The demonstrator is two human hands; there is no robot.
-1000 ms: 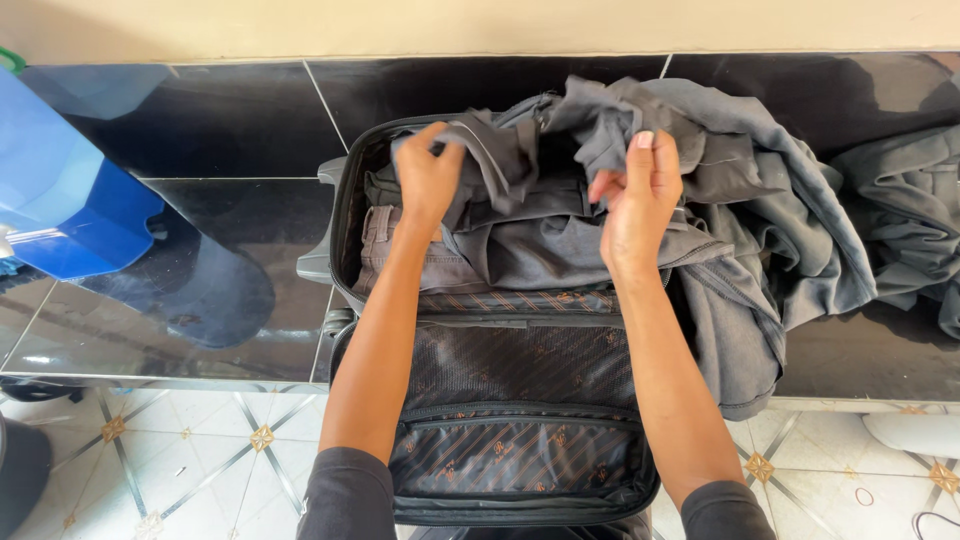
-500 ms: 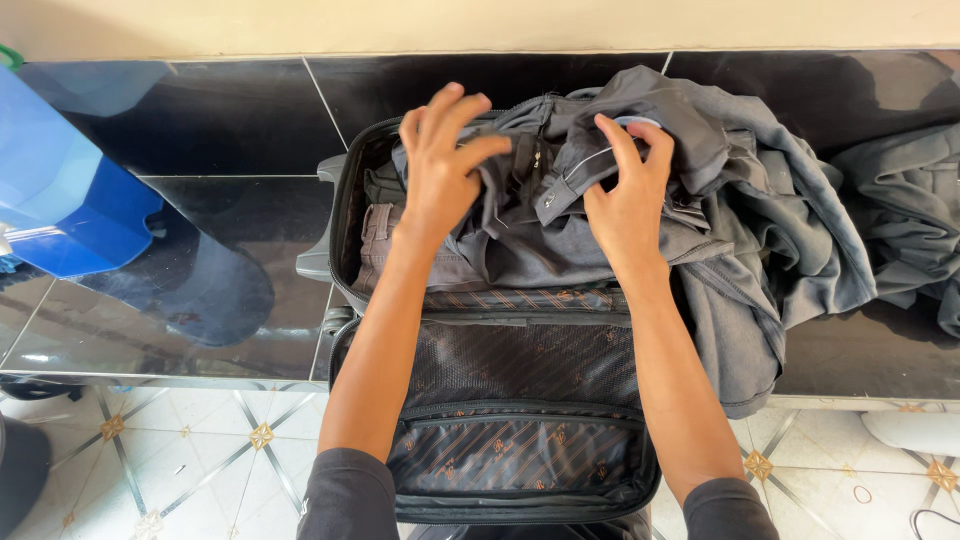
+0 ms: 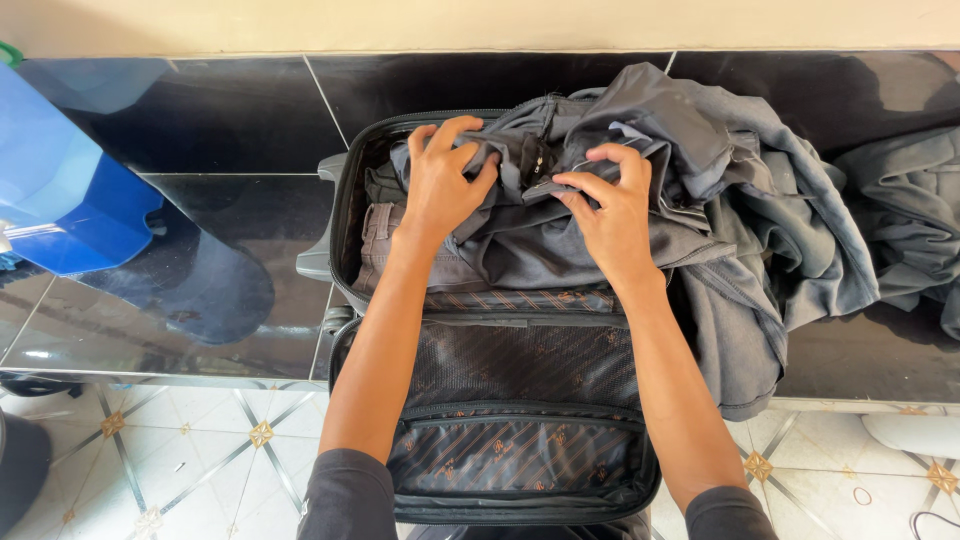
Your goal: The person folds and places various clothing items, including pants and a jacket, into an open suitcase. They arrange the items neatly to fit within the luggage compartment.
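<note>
An open black suitcase [image 3: 345, 205] lies on a glossy black tiled ledge [image 3: 230, 130], its lid [image 3: 520, 440] with striped lining hanging toward me. A grey garment [image 3: 700, 200] is bunched in the case and spills over its right side. My left hand [image 3: 440, 185] grips a fold of this grey cloth at the case's upper left. My right hand [image 3: 605, 210] pinches the cloth near a dark zipper part in the middle. A brownish folded garment [image 3: 380, 240] lies beneath, at the left edge of the case.
A blue plastic container [image 3: 60, 190] stands at the left on the ledge. Another grey garment [image 3: 915, 220] lies at the far right. A patterned white tile floor [image 3: 200, 460] runs below the ledge, with a dark object at the lower left corner.
Both hands have gone from lifting and spreading over the grey garment to closing on its folds, pressing it lower into the case. The left fingers, splayed a moment ago, are now curled.
</note>
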